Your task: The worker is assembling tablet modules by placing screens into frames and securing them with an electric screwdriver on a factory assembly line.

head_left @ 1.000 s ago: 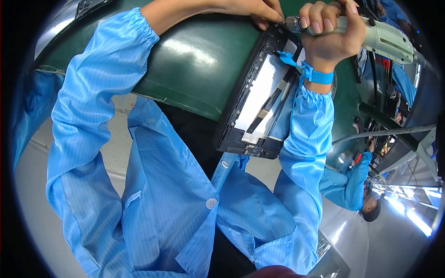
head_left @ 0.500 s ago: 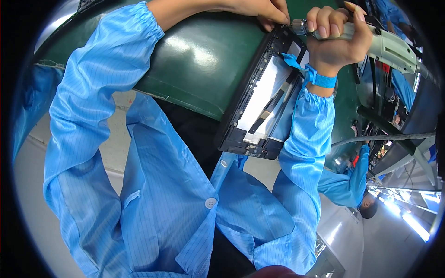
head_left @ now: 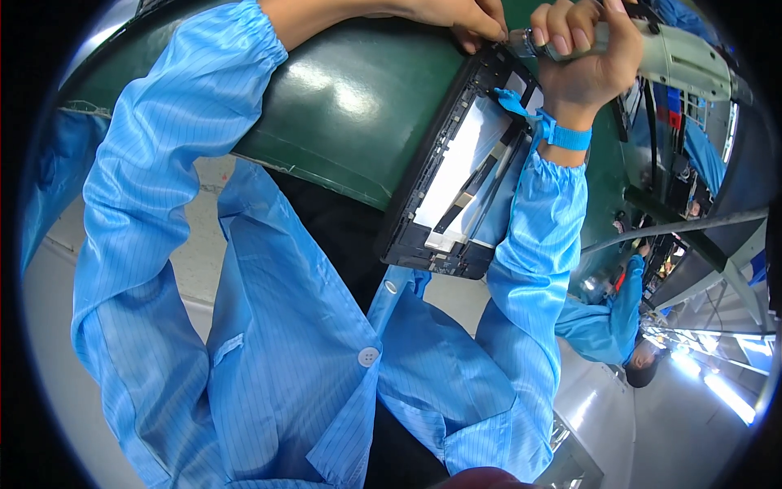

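My right hand [head_left: 588, 61] is wrapped round a pale electric screwdriver [head_left: 680, 61], which lies nearly level across the picture. Its tip reaches the far corner of an opened tablet-like device [head_left: 419, 236], where the bit is too small to make out. At that same corner, the fingers of my left hand [head_left: 468, 18] are pinched together beside the tip; anything between them is hidden. The device has a black frame, a bright silvery inside and a dark strip across it. Its near end juts past the table edge. A blue wrist strap [head_left: 568, 138] circles my right wrist.
The device rests on a green-topped table [head_left: 326, 114] with a worn front edge. A grey cable [head_left: 692, 224] runs at the right. Beyond it sits another person in a blue smock [head_left: 599, 326], near a cluttered bench. Blue sleeves cover my arms.
The rear of the screwdriver has swung away from me, and my right hand has turned slightly left with it. My left hand and the device stay almost where they were.
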Available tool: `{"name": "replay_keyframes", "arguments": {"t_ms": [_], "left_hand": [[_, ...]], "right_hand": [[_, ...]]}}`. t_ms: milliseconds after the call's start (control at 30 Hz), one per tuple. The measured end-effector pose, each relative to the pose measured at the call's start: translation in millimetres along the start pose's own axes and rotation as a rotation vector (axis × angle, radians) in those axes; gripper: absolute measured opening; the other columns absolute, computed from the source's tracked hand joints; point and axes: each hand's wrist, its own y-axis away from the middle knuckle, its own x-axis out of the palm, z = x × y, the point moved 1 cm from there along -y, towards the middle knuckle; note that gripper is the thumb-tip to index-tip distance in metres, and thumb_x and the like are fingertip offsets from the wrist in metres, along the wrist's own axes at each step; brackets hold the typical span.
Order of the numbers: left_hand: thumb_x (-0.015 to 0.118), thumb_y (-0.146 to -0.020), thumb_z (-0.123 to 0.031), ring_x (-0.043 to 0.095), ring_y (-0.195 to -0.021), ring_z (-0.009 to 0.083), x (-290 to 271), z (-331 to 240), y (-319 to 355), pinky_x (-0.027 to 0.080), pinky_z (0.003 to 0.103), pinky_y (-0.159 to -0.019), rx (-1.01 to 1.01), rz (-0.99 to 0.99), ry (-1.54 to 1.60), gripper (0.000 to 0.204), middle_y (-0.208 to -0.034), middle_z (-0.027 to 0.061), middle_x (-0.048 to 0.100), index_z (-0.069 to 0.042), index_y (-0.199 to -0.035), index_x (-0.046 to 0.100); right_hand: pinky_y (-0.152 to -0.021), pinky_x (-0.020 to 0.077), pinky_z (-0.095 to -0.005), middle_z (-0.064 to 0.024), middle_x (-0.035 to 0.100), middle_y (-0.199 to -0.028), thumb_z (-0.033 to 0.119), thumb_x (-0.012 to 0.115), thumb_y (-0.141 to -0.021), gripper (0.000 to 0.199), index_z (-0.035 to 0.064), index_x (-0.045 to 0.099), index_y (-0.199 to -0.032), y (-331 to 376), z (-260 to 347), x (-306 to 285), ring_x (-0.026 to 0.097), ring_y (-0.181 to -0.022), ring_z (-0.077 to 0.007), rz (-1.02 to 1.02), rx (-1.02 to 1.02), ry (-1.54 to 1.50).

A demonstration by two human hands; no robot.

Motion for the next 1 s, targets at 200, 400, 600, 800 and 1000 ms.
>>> {"name": "replay_keyframes", "arguments": {"t_ms": [200,400,600,800,1000], "left_hand": [[0.065,-0.096,-0.015,0.066,-0.072,0.0129,-1,0,-3,0.053,0.027,-0.068,-0.05,-0.009,-0.039,0.027,-0.079,0.0102,0.072,0.012,-0.095,0.071],[0.065,-0.096,-0.014,0.066,-0.073,0.0127,0,0,-5,0.054,0.027,-0.069,-0.045,-0.006,-0.026,0.026,-0.081,0.0092,0.072,0.01,-0.098,0.072],[0.065,-0.098,-0.014,0.066,-0.075,0.0128,1,2,-3,0.054,0.027,-0.071,-0.072,0.007,0.003,0.025,-0.084,0.0084,0.072,0.009,-0.101,0.072],[0.065,-0.098,-0.014,0.065,-0.075,0.0118,0,3,-5,0.054,0.027,-0.071,-0.087,0.008,0.005,0.024,-0.083,0.0075,0.071,0.009,-0.102,0.072],[0.064,-0.098,-0.015,0.063,-0.073,0.01,-1,-4,-6,0.053,0.026,-0.07,-0.083,0.019,-0.031,0.026,-0.081,0.0058,0.07,0.009,-0.099,0.072]], "right_hand": [[-0.039,0.0348,-0.0256,0.0056,0.029,-0.052,0.026,0.056,-0.101,0.032,0.0002,0.057,-0.121,-3,3,3,0.032,-0.038,-0.0076,0.034,0.065,0.07],[-0.039,0.0355,-0.0257,0.0049,0.032,-0.05,0.024,0.057,-0.102,0.022,0.0036,0.058,-0.096,-9,-4,-7,0.033,-0.037,-0.0084,0.062,0.343,-0.625],[-0.04,0.0352,-0.0259,0.0042,0.033,-0.049,0.025,0.058,-0.102,0.028,0.0092,0.052,-0.08,-8,-6,-9,0.034,-0.037,-0.0097,0.108,0.153,-0.055],[-0.04,0.0362,-0.0256,0.0031,0.035,-0.051,0.03,0.057,-0.102,0.028,0.0043,0.056,-0.09,-6,-5,-5,0.035,-0.038,-0.0096,0.021,0.369,-0.609],[-0.042,0.0397,-0.0314,-0.0048,0.046,-0.055,0.094,0.028,-0.078,0.117,-0.0136,0.054,-0.115,-3,2,-14,0.042,-0.04,-0.0176,0.075,0.016,-0.249]]}}
